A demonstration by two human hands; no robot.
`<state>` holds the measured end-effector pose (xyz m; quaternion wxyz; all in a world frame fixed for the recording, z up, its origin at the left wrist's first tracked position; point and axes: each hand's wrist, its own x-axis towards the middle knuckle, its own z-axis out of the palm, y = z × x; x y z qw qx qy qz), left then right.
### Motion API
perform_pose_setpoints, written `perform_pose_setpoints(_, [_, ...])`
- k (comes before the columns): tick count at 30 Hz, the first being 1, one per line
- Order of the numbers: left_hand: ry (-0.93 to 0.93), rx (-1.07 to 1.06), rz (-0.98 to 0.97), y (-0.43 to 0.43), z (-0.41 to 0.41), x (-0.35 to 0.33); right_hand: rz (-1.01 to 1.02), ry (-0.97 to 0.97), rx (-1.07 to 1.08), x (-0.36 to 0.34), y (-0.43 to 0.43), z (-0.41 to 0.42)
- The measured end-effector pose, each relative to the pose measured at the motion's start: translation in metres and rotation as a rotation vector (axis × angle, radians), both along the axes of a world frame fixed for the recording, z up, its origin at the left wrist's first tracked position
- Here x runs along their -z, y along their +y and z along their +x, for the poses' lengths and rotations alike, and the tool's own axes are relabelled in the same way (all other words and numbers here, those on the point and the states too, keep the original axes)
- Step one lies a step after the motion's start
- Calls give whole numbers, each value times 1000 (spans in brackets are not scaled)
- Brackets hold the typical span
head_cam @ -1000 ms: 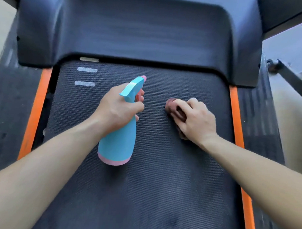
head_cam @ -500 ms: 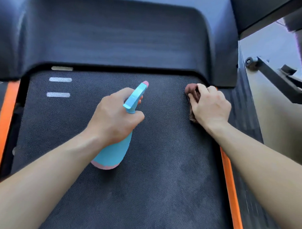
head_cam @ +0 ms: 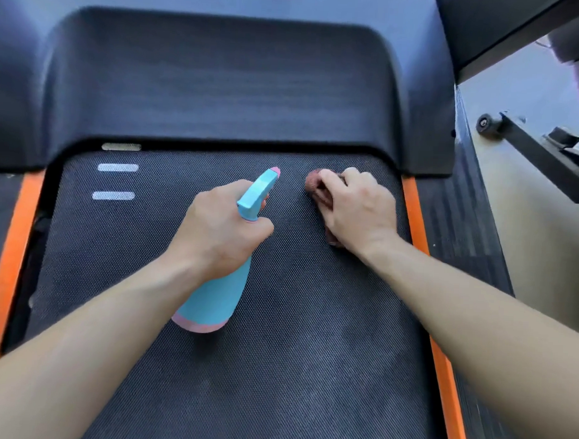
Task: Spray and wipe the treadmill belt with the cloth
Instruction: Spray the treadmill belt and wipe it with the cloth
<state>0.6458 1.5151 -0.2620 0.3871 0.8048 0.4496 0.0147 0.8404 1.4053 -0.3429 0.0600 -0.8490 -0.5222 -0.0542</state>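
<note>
— While the left hand (head_cam: 219, 230) holds the spray bottle (head_cam: 213, 302) by its neck, nozzle toward 1 o'clock, what has altered at the cloth (head_cam: 315, 184)?

— Half a second ago the right hand (head_cam: 357, 212) pressed the cloth to the treadmill belt (head_cam: 293, 367) at its 3 o'clock margin, against the orange side rail (head_cam: 413, 210). The cloth now lies inboard again, just beside the nozzle at its 3 o'clock, close under the motor hood (head_cam: 220, 85). A second ago it sat in much the same inboard place, so one out-and-back stroke is shown.

— And the fingers?

— Right fingers (head_cam: 352, 175) are curled over the bunched reddish-brown cloth, pressing it down. Left fingers are wrapped round the bottle neck; whether one rests on the trigger cannot be told. The bottle has hardly shifted, and no spray is visible.

— Meaning for the task?

— By this evidence, wiping is under way along the 12 o'clock strip only. The treadmill belt toward 6 o'clock, and toward the white stripes (head_cam: 117, 167) at 10 o'clock, appears not yet covered; much probably remains.
</note>
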Motion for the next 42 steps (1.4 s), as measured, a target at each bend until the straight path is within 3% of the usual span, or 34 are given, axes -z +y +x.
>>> perform_pose_setpoints(3, [-22, -53, -34, 2, -2, -2, -44, -85, 219, -11, -6, 39])
perform_pose_setpoints(7, [-66, -125, -74, 5, -9, -4, -48, 17, 389, -11, 11, 27])
perform_pose_setpoints(11, [-102, -151, -92, 4, -10, -4, 50, 109, 149, -8, 35, -18])
perform_pose_setpoints(15, [-89, -157, -119, 2, -7, -6, 20, 31, -61, -7, 34, -23])
perform_pose_setpoints(20, [-131, -196, -147, 3, -12, -7, 11, -11, 270, -6, -14, 36])
perform_pose_setpoints(23, [-158, -199, -160, 3, -17, -7, 38, 50, 364, 0, -6, 20])
perform_pose_setpoints(25, [-162, -189, -161, 3, -17, -8, 79, 53, 247, 2, -10, -11])
perform_pose_setpoints(29, [-123, -181, -153, 3, -12, -8, 70, 67, -279, 11, -64, -68])
perform_pose_setpoints(31, [-114, -180, -152, 3, -11, -7, 38, 46, -358, 10, -67, -57])
perform_pose_setpoints(34, [-119, -167, -163, 3, -10, -5, 66, -49, -164, 9, -30, -19])
perform_pose_setpoints(38, [-153, -166, -203, 2, -12, -9, 54, -34, 120, 5, 6, 15])
perform_pose_setpoints(40, [-168, -172, -207, 2, -14, -11, 77, -59, 122, 8, -17, -5])
perform_pose_setpoints(42, [-186, -179, -206, 2, -18, -13, 83, -45, -17, 10, -62, -39])
